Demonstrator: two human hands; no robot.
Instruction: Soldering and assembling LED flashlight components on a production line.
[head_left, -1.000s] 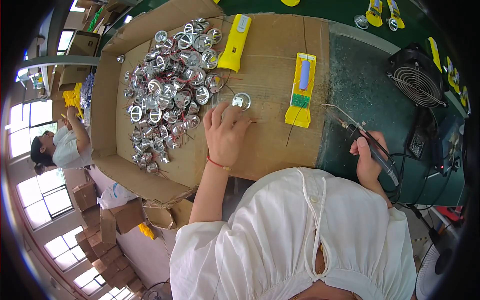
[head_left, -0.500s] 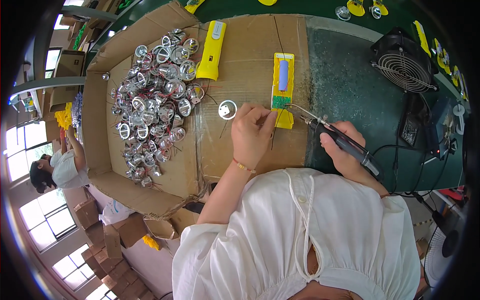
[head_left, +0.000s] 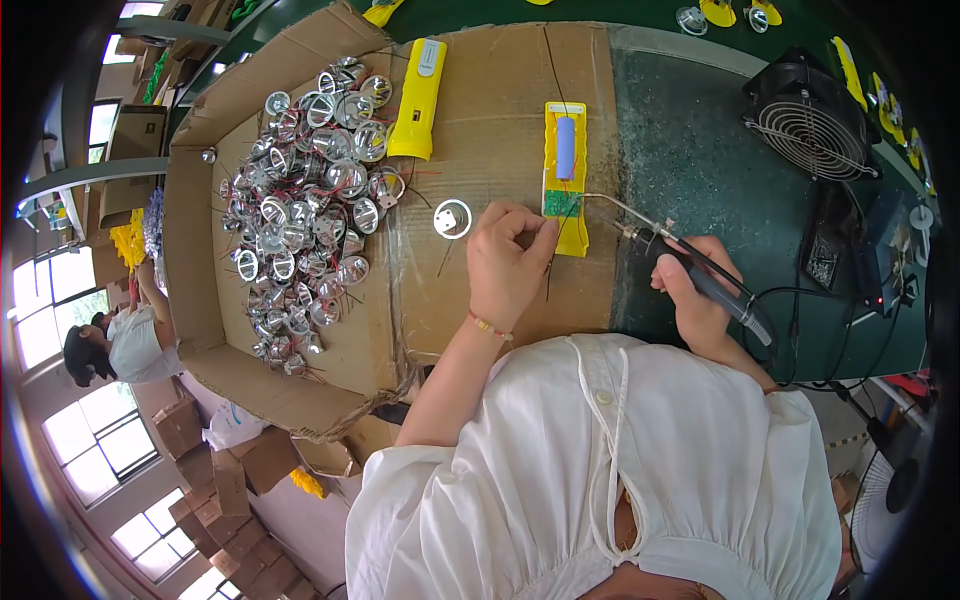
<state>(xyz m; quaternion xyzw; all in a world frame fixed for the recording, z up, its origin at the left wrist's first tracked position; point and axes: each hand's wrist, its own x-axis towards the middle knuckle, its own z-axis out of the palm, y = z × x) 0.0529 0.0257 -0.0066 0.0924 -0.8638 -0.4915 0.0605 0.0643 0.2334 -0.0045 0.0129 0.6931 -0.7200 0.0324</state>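
- The cardboard sheet point(head_left: 480, 120) covers the desk point(head_left: 700, 170); a heap of silver reflectors point(head_left: 305, 220) lies left of the open yellow torch half point(head_left: 565, 175).
- Right hand point(head_left: 695, 295), right of the torch half: grip closed around a soldering iron point(head_left: 680, 260), tip at its circuit board.
- Left hand point(head_left: 510, 265): grip pinching thin wires at its lower end.

soldering iron point(head_left: 690, 272): black handle, thin metal tip, gripped in right hand point(head_left: 695, 295), tip reached left to the green board | open yellow torch half point(head_left: 566, 175): lay flat on cardboard, blue cell in it, green circuit board at its near end, lower edge pinched by left hand point(head_left: 510, 262) | thin wires: under left fingertips
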